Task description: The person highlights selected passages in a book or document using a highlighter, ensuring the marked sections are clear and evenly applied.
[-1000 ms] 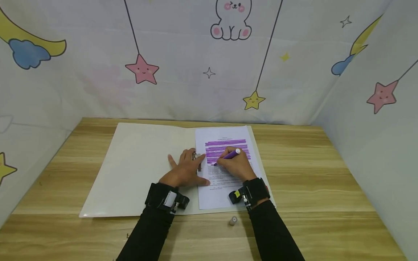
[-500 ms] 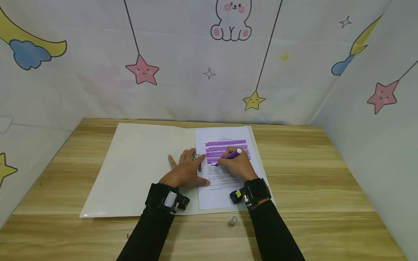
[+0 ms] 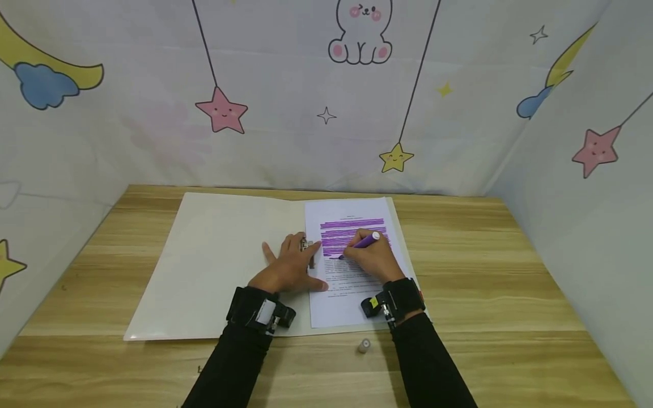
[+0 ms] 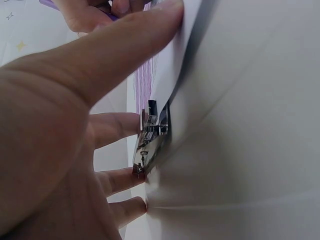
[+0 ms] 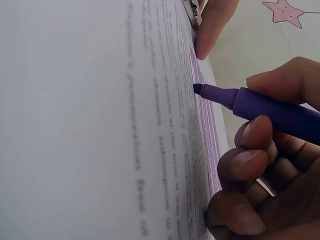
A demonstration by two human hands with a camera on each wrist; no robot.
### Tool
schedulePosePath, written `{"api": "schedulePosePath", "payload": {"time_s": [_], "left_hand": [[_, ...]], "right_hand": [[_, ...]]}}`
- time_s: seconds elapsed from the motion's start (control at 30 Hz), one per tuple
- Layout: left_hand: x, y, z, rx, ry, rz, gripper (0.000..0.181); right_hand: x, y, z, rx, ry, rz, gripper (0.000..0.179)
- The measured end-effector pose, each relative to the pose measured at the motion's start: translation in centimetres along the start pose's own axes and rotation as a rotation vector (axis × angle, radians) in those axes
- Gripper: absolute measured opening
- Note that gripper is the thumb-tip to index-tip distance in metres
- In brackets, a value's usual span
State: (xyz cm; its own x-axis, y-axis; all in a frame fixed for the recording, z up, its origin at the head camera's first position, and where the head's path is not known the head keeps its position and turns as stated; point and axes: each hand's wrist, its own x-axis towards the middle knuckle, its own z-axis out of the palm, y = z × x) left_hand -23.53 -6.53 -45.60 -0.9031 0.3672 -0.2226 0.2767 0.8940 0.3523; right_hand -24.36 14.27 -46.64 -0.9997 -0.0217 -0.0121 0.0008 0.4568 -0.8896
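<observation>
My right hand [image 3: 374,259] pinches a purple highlighter [image 5: 275,111], its dark chisel tip on the printed page [image 3: 336,311]. Rows of purple strokes [image 3: 352,223] cover the upper lines of text; plain print shows below them. With fingers spread, my left hand [image 3: 288,267] rests across the fold of an open cream folder [image 3: 219,255]. Its thumb and index fingertip touch the page's left edge. A metal clip [image 4: 150,140] at the fold holds the sheet, close beside the left fingers, and is partly hidden by that hand in the head view.
A small grey cap [image 3: 364,345] lies on the wooden table [image 3: 484,283] in front of the folder, near the right forearm. A white cloth backdrop [image 3: 285,153] with printed stars stands behind the table and along both sides.
The highlighter tip has slid a little to the right along a line of text, lengthening the purple stroke. The right hand moved with it; the left hand stays put.
</observation>
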Motion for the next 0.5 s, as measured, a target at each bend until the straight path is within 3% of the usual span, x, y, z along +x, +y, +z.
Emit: {"api": "schedulePosePath", "payload": {"time_s": [0.5], "left_hand": [[0.13,-0.03,0.14,0.012,0.013,-0.001,0.097]], "right_hand": [[0.20,0.14,-0.33,-0.020,0.012,-0.001,0.017]]}}
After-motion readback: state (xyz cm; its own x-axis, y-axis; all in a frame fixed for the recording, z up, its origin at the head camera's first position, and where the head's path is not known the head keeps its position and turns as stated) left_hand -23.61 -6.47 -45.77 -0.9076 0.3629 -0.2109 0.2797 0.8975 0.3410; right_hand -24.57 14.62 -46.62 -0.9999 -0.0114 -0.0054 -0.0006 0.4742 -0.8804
